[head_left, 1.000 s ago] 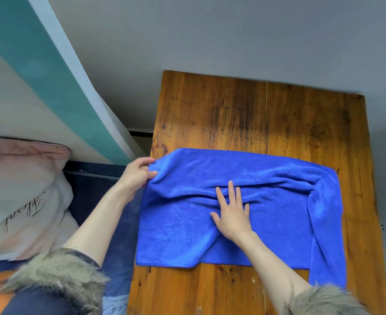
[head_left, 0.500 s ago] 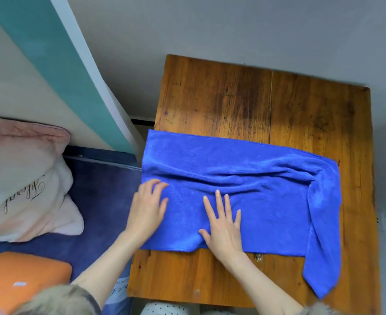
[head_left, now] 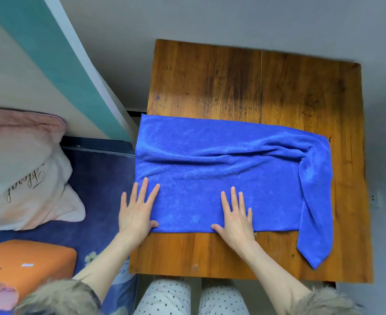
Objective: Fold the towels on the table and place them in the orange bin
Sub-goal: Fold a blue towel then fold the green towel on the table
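Slid nearer since before, left hand point(head_left: 137, 213) and right hand point(head_left: 236, 218) both flat, gripping nothing, pressing towel point(head_left: 221, 169) on wooden desk point(head_left: 232, 83) beside bed point(head_left: 101, 183)

The towel point(head_left: 221, 178) lies across the surface point(head_left: 232, 87) mid-frame, both hands flat on its near edge; the bin point(head_left: 28, 262) sits lower left, a pillow point(head_left: 17, 169) above it.
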`<state>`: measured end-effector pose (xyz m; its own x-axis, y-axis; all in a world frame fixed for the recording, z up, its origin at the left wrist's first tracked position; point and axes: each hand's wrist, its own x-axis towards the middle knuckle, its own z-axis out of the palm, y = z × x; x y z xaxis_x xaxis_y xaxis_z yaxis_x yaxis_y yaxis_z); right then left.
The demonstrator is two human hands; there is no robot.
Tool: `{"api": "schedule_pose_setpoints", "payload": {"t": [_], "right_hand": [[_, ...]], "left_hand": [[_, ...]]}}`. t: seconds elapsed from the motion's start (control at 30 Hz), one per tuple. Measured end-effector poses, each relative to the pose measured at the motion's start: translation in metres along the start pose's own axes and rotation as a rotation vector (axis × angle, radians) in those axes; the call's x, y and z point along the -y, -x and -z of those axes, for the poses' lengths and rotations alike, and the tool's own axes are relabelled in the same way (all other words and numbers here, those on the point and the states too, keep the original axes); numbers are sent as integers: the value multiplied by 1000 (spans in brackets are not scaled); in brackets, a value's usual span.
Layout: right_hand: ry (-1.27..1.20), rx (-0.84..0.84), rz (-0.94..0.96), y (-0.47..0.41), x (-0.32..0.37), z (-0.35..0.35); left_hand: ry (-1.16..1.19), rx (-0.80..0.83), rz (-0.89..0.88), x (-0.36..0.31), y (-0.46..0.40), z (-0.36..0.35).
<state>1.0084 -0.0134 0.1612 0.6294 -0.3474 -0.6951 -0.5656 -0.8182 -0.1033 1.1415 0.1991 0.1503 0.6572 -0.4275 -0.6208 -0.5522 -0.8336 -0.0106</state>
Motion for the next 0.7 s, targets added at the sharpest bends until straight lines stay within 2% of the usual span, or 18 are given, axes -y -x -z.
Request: {"api": "schedule_pose_setpoints", "payload": {"t": [0.23, 0.4, 0.57, 0.7], "right_hand": [[42, 98, 108, 16, -16, -4], [-31, 159, 165, 29, -24, -9], [-180, 17, 157, 35, -58, -5], [-299, -255, 6, 34, -108, 5]], "left_hand": [[-96, 25, 27, -5, 12, -3], [-83, 58, 72, -15, 25, -3], [65, 89, 5, -53, 29, 4], [136, 56, -92, -111, 22, 5]]}}
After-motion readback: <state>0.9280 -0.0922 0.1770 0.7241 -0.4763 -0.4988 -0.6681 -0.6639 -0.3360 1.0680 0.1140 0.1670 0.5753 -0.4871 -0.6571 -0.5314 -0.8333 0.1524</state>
